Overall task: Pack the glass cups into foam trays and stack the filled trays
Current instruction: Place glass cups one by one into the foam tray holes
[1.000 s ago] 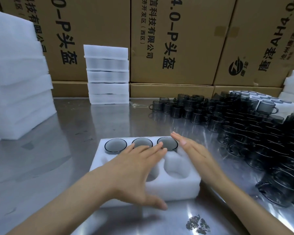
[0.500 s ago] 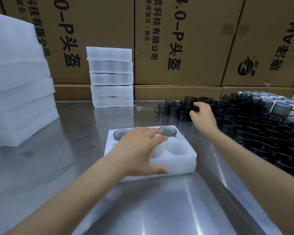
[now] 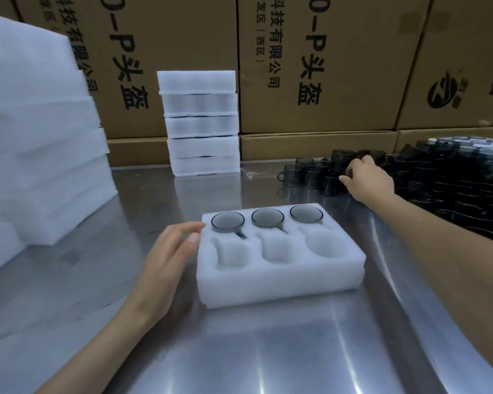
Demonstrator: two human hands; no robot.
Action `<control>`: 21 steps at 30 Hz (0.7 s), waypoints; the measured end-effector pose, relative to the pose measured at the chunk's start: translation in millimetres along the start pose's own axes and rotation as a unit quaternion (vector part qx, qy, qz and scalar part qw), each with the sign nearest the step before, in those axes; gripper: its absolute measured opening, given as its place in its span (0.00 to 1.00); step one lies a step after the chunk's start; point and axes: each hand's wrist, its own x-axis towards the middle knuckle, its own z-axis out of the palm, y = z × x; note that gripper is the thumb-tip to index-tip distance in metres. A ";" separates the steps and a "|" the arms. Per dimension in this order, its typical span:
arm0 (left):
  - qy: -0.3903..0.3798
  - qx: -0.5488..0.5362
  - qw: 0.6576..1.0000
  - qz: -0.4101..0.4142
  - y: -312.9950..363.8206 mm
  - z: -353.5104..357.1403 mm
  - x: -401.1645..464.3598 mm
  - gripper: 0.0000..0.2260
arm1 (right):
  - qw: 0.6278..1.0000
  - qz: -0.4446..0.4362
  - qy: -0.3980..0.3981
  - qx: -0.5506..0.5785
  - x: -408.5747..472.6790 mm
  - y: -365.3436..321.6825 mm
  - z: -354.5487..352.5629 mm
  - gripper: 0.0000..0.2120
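- Smoky grey glass cups [image 3: 322,173] crowd the steel table [image 3: 268,351] under and beyond our right hand [image 3: 366,179]; its fingers curl in among the nearest ones, but we cannot tell whether they have closed on a cup.
- Between our hands sits the white foam tray [image 3: 282,277], three cups seated in its far row [image 3: 267,218], three near pockets empty.
- Our left hand [image 3: 168,257] rests open with its fingertips [image 3: 194,238] against the tray's left edge, gripping nothing.
- We judge the tray half filled, the next cup being fetched.
- Risk: the cups stand touching, so lifting one could tip or clink a neighbour; a handle turned the wrong way could keep a cup from seating in its pocket.
- The tray looks light; pushing a cup in could slide it unless the left hand braces it.
- Beyond the left hand stand the stack of filled trays [image 3: 201,123] and a pile of spare foam [image 3: 34,155].
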 end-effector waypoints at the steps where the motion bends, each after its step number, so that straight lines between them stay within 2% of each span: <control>1: -0.020 0.014 1.000 0.002 -0.2 0.2 -1.2 0.19 | 1.000 0.003 0.020 0.008 -2.8 -3.0 -0.5 0.14; 3: -0.046 0.031 0.998 -0.008 -0.6 -0.2 -2.7 0.20 | 0.996 0.001 0.072 0.050 -10.4 -11.0 -5.8 0.14; 5: -0.050 0.038 0.998 -0.020 -1.4 -0.2 -2.9 0.16 | 0.982 -0.029 0.134 0.131 -22.5 -23.4 -17.3 0.13; 9: -0.035 0.028 0.999 -0.012 -1.5 3.6 -3.6 0.10 | 0.928 -0.119 0.207 0.285 -67.6 -64.6 -52.9 0.12; 12: -0.028 0.037 0.999 0.003 -1.1 5.3 -5.8 0.10 | 0.887 -0.236 0.185 0.352 -125.8 -100.3 -73.9 0.15; 15: -0.009 0.059 0.998 0.019 -1.0 4.8 -6.3 0.08 | 0.871 -0.352 0.138 0.316 -177.5 -121.7 -78.2 0.13; 17: 0.011 0.079 0.996 0.029 -0.2 4.2 -5.9 0.09 | 0.873 -0.377 0.126 0.283 -195.9 -127.6 -71.2 0.13; 21: 0.045 0.072 0.996 0.024 2.5 4.5 -9.3 0.09 | 0.901 -0.360 0.087 0.225 -211.6 -131.2 -53.3 0.13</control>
